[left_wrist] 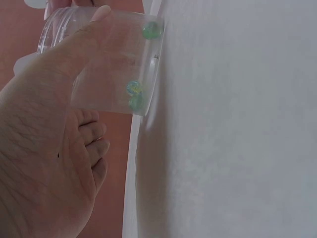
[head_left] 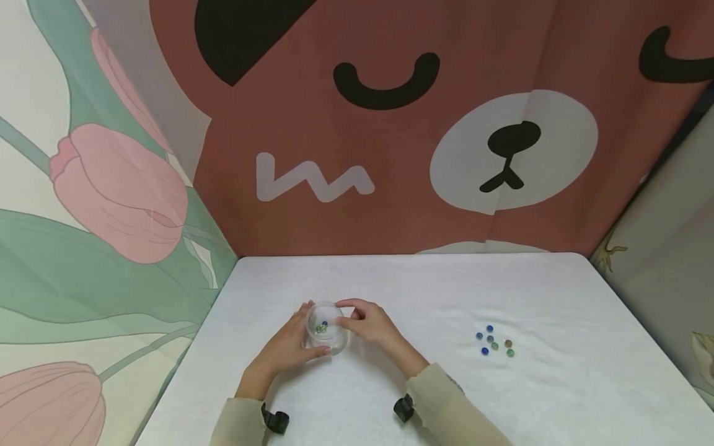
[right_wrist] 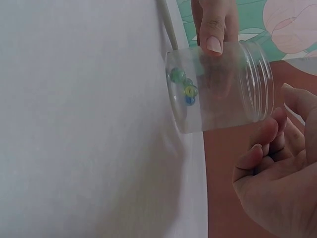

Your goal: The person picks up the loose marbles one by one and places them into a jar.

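A clear plastic jar (head_left: 333,344) with a threaded neck stands upright on the white table, its mouth uncovered. Several glass marbles (right_wrist: 189,91), green, blue and yellowish, lie at its bottom. My left hand (head_left: 292,339) grips the jar from the left, its thumb (left_wrist: 81,42) along the near side and the fingers round the far side. At the right of the rim is my right hand (head_left: 376,325), thumb and index finger apart beside the mouth, the other fingers loosely curled. No marble shows between them.
Several loose marbles, among them a blue marble (head_left: 489,339) and a green marble (head_left: 510,352), lie in a group on the white tablecloth (head_left: 424,285) right of the hands. A printed curtain (head_left: 390,217) hangs behind the table's far edge.
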`<state>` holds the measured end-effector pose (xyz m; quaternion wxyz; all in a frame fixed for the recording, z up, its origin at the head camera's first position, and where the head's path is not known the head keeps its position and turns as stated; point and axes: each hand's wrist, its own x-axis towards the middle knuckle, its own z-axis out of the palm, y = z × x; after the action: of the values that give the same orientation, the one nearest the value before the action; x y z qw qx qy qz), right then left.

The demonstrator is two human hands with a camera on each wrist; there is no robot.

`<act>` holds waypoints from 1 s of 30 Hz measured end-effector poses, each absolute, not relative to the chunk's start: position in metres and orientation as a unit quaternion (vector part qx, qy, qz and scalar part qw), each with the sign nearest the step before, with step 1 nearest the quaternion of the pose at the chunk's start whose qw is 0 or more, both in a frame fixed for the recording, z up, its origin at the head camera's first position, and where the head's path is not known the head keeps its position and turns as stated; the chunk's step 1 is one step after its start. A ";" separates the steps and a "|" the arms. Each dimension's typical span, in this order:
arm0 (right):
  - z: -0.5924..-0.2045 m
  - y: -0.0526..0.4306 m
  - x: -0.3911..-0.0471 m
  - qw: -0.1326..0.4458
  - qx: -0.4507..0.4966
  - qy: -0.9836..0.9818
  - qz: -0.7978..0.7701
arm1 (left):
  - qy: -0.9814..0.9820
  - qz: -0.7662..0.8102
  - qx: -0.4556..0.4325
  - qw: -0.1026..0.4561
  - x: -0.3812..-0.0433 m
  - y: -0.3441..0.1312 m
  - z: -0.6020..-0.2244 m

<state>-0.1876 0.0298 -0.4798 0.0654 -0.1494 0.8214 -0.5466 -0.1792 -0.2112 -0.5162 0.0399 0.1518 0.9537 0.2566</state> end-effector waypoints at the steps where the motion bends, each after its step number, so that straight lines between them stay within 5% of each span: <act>1: -0.480 0.031 -0.188 0.065 -0.148 0.821 -0.547 | 0.954 0.256 0.152 0.039 -0.179 -0.211 -0.516; 30: -0.482 0.099 -0.185 0.039 -0.094 0.831 -0.546 | 0.952 0.260 0.155 0.032 -0.177 -0.210 -0.513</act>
<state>-0.1845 0.0994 -0.4820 0.0394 -0.0938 0.8315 -0.5462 -0.1765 -0.2097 -0.5128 0.0322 0.1552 0.9524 0.2604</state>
